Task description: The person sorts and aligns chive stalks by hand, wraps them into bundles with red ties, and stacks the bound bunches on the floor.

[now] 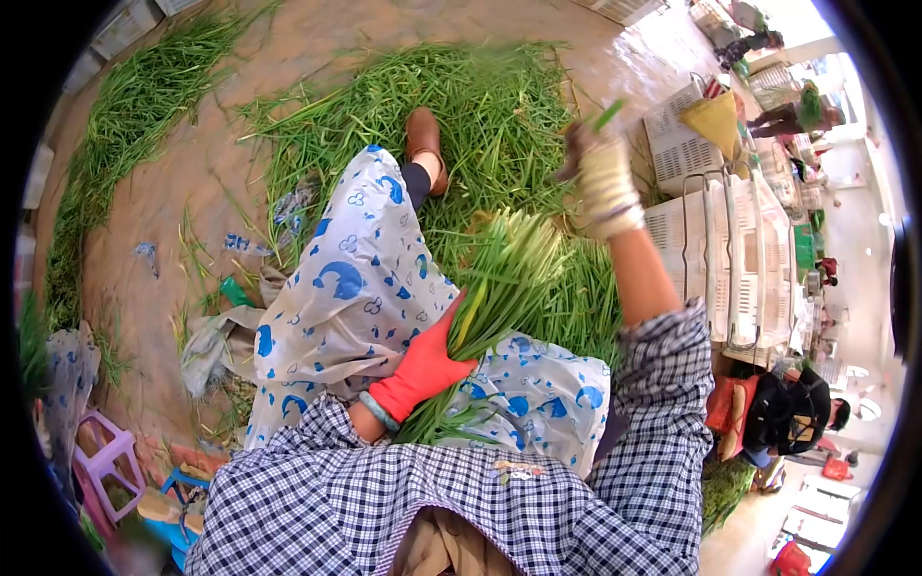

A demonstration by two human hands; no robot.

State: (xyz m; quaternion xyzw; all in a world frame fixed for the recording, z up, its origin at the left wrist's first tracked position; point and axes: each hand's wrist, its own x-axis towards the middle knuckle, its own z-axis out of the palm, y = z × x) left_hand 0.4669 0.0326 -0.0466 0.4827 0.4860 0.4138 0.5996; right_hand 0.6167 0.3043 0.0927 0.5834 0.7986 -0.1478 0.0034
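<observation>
In my red-gloved left hand (pixel 429 363) is a thick bunch of garlic chives (pixel 514 264), held over my lap with its pale ends pointing up and away from me. The fingers are wrapped round its leafy part. My right hand (pixel 595 178), in a pale glove with dark fingers, is raised at the right, apart from the bunch. Motion blurs its fingers, and a short green piece (pixel 610 113) shows at its edge; whether it is gripped I cannot tell. A white plastic apron (pixel 360 259) with blue prints covers my legs.
Loose chives (pixel 480 106) are heaped on the floor round my foot, with another long pile (pixel 144 106) at the left. White plastic crates (pixel 730 259) stand close on the right. A purple stool (pixel 108 456) is at lower left. Other people (pixel 792 408) are farther right.
</observation>
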